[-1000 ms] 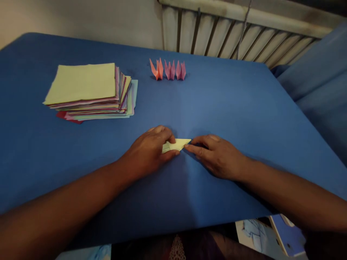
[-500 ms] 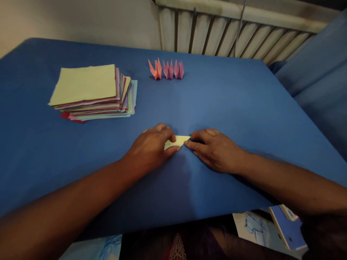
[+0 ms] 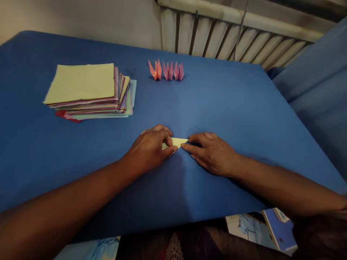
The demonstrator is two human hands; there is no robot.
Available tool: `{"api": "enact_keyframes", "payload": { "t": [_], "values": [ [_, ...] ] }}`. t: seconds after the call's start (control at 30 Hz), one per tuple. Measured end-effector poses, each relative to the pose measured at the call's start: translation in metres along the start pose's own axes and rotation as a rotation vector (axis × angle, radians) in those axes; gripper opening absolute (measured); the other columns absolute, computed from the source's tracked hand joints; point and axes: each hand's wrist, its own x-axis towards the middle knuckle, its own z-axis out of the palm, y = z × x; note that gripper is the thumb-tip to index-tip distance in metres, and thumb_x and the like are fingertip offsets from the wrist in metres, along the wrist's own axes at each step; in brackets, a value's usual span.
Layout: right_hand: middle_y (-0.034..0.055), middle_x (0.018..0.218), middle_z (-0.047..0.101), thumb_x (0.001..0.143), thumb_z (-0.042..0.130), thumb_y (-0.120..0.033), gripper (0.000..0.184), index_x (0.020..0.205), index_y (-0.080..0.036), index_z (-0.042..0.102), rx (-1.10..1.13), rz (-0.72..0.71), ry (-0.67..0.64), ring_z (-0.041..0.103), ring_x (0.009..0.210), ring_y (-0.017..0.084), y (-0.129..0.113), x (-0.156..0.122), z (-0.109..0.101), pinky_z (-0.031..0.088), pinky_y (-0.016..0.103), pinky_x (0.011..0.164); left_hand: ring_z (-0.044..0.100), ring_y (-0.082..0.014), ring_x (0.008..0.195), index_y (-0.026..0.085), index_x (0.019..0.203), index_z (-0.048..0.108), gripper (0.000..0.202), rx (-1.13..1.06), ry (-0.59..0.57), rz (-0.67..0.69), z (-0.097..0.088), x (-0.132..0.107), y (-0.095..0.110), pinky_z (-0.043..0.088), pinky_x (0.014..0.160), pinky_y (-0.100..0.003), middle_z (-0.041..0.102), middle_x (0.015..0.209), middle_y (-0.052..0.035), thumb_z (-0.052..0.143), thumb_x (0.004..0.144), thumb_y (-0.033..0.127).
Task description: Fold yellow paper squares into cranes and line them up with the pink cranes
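Observation:
A small piece of folded yellow paper (image 3: 179, 142) lies on the blue table between my hands, its pointed end toward the right. My left hand (image 3: 151, 146) grips its left part, thumb in front and fingers bent over the top. At the pointed end, my right hand (image 3: 211, 151) has the paper's edges at its fingertips, one finger at the tip and another on the lower edge. The left half of the paper is mostly hidden under my left hand.
A thick stack of coloured paper (image 3: 82, 83), yellow on top, lies at the back left. Behind my hands stand an orange paper crane (image 3: 155, 70) and two pink paper cranes (image 3: 173, 71). A radiator (image 3: 200, 34) is behind the blue table (image 3: 230, 97); a blue curtain (image 3: 322, 90) hangs right.
Both hands and the folded paper sit slightly further left and lower in view. My left thumb has shifted on the paper, whose lower edge now tilts more. The camera has turned a little.

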Motion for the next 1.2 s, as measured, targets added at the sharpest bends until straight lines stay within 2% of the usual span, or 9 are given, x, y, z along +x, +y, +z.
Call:
{"api": "enact_keyframes", "payload": {
  "t": [0.23, 0.37, 0.57, 0.77, 1.2],
  "values": [
    [0.0123, 0.128, 0.057, 0.1, 0.041, -0.033, 0.04, 0.137, -0.026, 0.054, 0.008, 0.024, -0.016, 0.053, 0.105, 0.028, -0.0012, -0.001, 0.0002, 0.041, 0.044, 0.087, 0.059, -0.0229, 0.102, 0.021, 0.087, 0.061, 0.021, 0.003, 0.037, 0.061, 0.0041, -0.0049, -0.0032, 0.046, 0.084, -0.039, 0.059, 0.119, -0.006, 0.065, 0.081, 0.04],
    [0.0113, 0.129, 0.058, 0.099, 0.042, -0.031, 0.039, 0.135, -0.026, 0.055, 0.02, 0.024, -0.009, 0.053, 0.106, 0.027, -0.0018, -0.0015, 0.0004, 0.041, 0.043, 0.088, 0.059, -0.0235, 0.1, 0.02, 0.08, 0.059, 0.023, 0.013, 0.03, 0.054, 0.0032, -0.0058, -0.0021, 0.047, 0.081, -0.039, 0.059, 0.117, -0.0063, 0.068, 0.078, 0.041],
    [0.0125, 0.13, 0.058, 0.1, 0.039, -0.032, 0.039, 0.136, -0.024, 0.055, -0.005, 0.032, -0.021, 0.053, 0.106, 0.028, -0.0026, -0.0012, -0.0006, 0.041, 0.043, 0.087, 0.059, -0.0221, 0.101, 0.02, 0.077, 0.061, 0.023, 0.004, 0.012, 0.063, 0.0022, -0.0038, -0.0011, 0.045, 0.083, -0.038, 0.061, 0.115, -0.0052, 0.056, 0.088, 0.039],
    [0.0135, 0.129, 0.057, 0.1, 0.04, -0.032, 0.042, 0.139, -0.021, 0.052, -0.004, 0.034, -0.012, 0.052, 0.105, 0.027, -0.0024, -0.0015, -0.0009, 0.042, 0.044, 0.088, 0.059, -0.0207, 0.099, 0.019, 0.076, 0.06, 0.02, 0.044, 0.058, 0.086, 0.0052, -0.0042, -0.0016, 0.044, 0.085, -0.037, 0.062, 0.11, -0.0042, 0.056, 0.087, 0.034],
    [0.0112, 0.129, 0.055, 0.1, 0.041, -0.034, 0.041, 0.14, -0.029, 0.051, -0.022, 0.027, -0.033, 0.05, 0.103, 0.027, -0.0012, -0.0024, -0.0017, 0.041, 0.043, 0.086, 0.058, -0.0197, 0.092, 0.019, 0.074, 0.058, 0.019, 0.074, 0.04, 0.05, 0.0032, -0.0025, 0.0022, 0.042, 0.08, -0.035, 0.061, 0.098, -0.0028, 0.055, 0.086, 0.034]
  ]
}}
